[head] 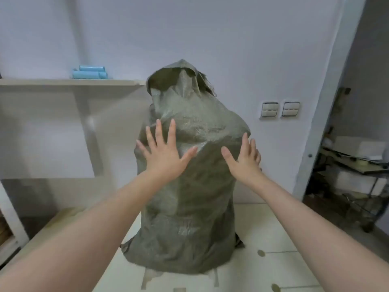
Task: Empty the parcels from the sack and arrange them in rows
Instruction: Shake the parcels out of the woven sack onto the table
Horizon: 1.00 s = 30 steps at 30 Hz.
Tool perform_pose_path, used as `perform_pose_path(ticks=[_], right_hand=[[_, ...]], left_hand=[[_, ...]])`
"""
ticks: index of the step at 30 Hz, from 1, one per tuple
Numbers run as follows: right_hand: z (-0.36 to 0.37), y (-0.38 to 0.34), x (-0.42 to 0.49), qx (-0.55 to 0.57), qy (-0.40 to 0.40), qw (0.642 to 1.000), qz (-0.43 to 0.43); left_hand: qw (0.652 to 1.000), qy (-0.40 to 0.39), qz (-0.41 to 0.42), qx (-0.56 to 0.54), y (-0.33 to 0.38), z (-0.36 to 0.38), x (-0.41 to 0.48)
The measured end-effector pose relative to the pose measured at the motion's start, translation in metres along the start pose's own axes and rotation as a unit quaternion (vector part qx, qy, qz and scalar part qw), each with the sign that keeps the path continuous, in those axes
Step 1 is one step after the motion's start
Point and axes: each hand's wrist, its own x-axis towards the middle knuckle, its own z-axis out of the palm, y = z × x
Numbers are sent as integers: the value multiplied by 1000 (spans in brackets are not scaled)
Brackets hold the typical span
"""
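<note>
Sack (189,186) upright, middle of the bench (284,228), parcels hidden. Left hand (164,153) and right hand (245,159) spread wide, flat on its shoulders, gripping nothing. Best: steady it, open the top, tip slowly

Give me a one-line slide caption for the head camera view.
Both hands, left and right, spread flat against a bulging, upright grey-green woven sack standing on the floor, its top folded over.
</note>
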Motion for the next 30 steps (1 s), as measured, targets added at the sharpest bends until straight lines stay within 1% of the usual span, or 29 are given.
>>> perform_pose_path(ticks=[2, 5, 7, 9, 13, 16, 18, 20, 22, 24, 26, 28, 30], right_hand=[[3, 3, 15, 21, 15, 1000, 14], [12, 11, 38, 43, 15, 998, 39], [17, 14, 53, 63, 29, 996, 54], [24, 15, 67, 79, 49, 994, 64], [40, 17, 84, 112, 82, 988, 69], [46, 20, 95, 152, 86, 982, 77], [49, 22, 100, 190, 82, 974, 93], [49, 24, 104, 255, 82, 958, 106], [50, 26, 106, 338, 71, 927, 143], [54, 24, 104, 394, 53, 894, 206], [58, 21, 97, 420, 26, 869, 261], [58, 16, 87, 437, 15, 856, 274], [57, 11, 78, 453, 42, 851, 263]], left_hand=[[999, 34, 15, 14, 7, 2, 21], [996, 80, 29, 6, 18, 4, 58], [995, 95, 33, 18, 25, 5, 83], [994, 98, 26, 30, 32, 3, 106], [997, 71, -3, 40, 42, -3, 136], [998, 42, -24, 34, 41, -3, 149], [998, 38, -29, 34, 38, -2, 151], [998, 44, -21, 44, 33, -4, 149], [998, 49, -19, 40, 27, -5, 145], [998, 54, -28, -7, 20, -6, 139], [995, 62, -42, -60, 13, -7, 131], [992, 75, -57, -84, 7, -12, 120], [987, 73, -69, -124, -2, -17, 112]])
